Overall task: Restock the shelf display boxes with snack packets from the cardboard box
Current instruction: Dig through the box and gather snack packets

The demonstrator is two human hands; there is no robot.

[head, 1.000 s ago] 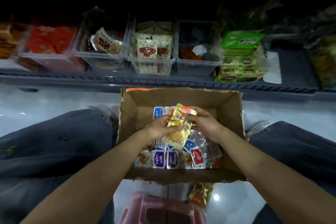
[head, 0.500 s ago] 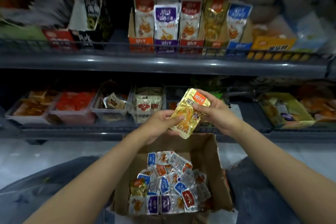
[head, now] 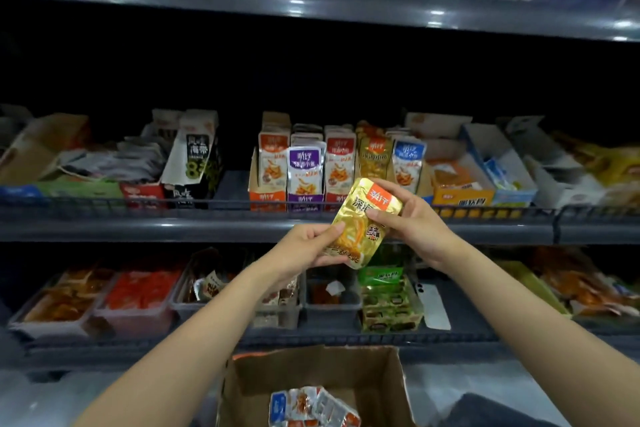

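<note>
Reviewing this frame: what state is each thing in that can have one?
gold packet: lifted, tilted, held in front of the middle shelf
left hand: pinches the packet's lower end
right hand: grips the packet's upper end
cardboard box: open, loose packets inside
shelf display boxes: open-fronted, packets standing upright

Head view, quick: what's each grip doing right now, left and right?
Left grip: closed, holding the lower end of the gold snack packet.
Right grip: closed, pinching the same packet's upper end.
</note>
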